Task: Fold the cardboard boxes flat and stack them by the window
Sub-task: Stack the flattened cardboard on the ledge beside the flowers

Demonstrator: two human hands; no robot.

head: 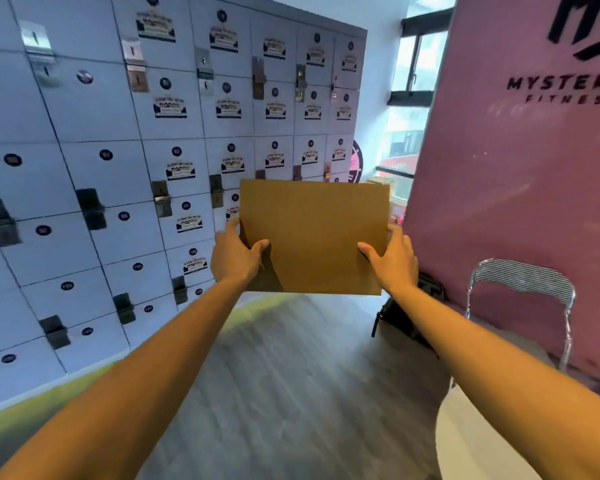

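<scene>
Flat box [314, 237] held up w/ both hands.
L hand [234, 254] & R hand [392, 259] pinch its side edges, thumbs on front, fingers behind; lockers [118, 150] left, window [413, 98] ahead.

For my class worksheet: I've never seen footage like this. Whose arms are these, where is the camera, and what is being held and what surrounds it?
There is no machine here. A camera worn on a person's head looks forward and down, so you see their own bare arms. The left hand and right hand grip the side edges of a flat piece of brown cardboard, held up in the air. On the left is a wall of lockers; on the right, a pink panel with a folding chair before it. A window shows straight ahead, beyond the cardboard. The floor is grey.
</scene>
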